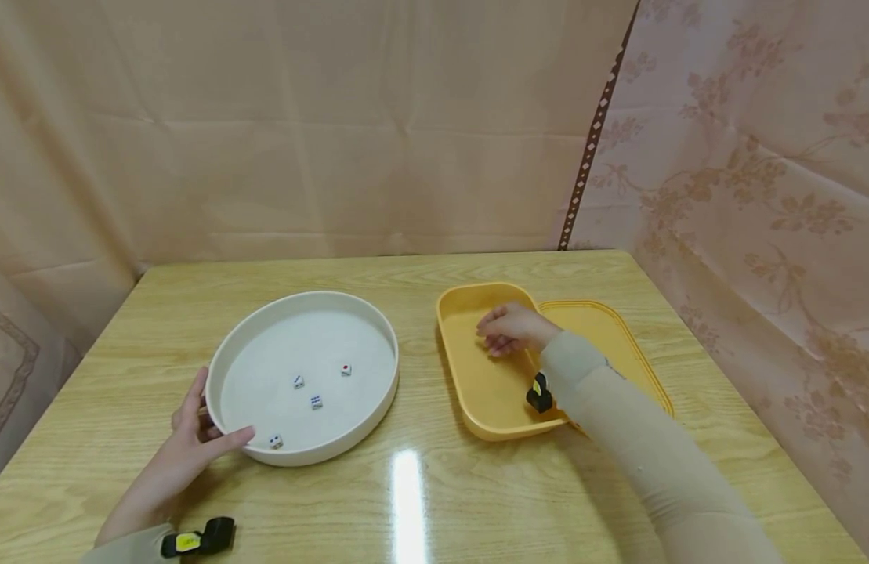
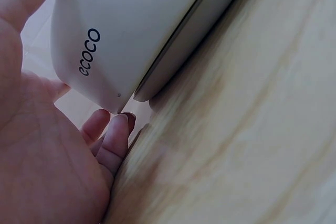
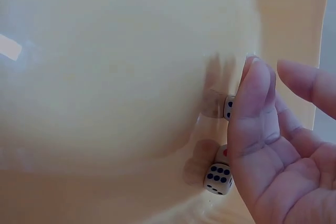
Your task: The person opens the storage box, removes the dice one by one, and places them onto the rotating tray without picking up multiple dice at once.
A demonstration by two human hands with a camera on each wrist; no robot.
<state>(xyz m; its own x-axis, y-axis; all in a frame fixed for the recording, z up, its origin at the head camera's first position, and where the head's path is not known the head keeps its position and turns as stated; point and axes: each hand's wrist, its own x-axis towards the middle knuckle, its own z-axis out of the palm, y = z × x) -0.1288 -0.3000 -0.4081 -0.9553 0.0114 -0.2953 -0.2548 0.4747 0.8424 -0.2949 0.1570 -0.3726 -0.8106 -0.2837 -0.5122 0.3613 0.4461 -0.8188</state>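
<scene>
A round white tray (image 1: 286,333) with several small dice (image 1: 316,403) lying in it stands on the left of the table. My left hand (image 1: 190,446) grips its near-left side, thumb over the rim and fingers around the outside; the left wrist view shows "ecoco" printed on the tray's wall (image 2: 89,51). Inside a yellow rectangular box (image 1: 476,380), my right hand (image 1: 512,329) hovers with loosely bent fingers, thumb apart from them and nothing visible between. Just beside those fingers, in the right wrist view, lie dice (image 3: 218,179), partly hidden by the hand.
Right of the box lies a yellow lid (image 1: 603,329), partly under the box and behind the right sleeve (image 1: 631,423). A wood-grain table (image 1: 406,533) carries everything. Curtains (image 1: 335,141) hang behind the table and along its right side.
</scene>
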